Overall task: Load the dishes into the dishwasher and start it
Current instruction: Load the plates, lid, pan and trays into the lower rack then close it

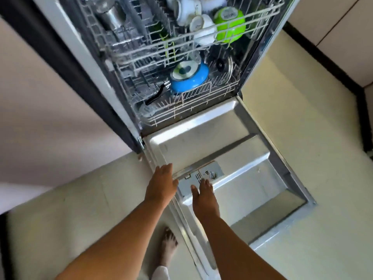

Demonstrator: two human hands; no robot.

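Dishwasher: stands open, both racks loaded and pushed inside.
Door: dropped flat over the pale floor, steel inner face up, with a grey detergent dispenser set near its left edge.
Upper rack: holds white cups, a lime-green bowl at the right and a steel vessel at the left.
Lower rack: carries a blue bowl on its side, a glass lid behind it, and a black-handled utensil to its left.
Left hand: fingers straight, lying on the door's left rim, gripping nothing.
Right hand: fingers stretched out, tips on the dispenser, holding nothing.
Bare foot: on the floor beside the door.
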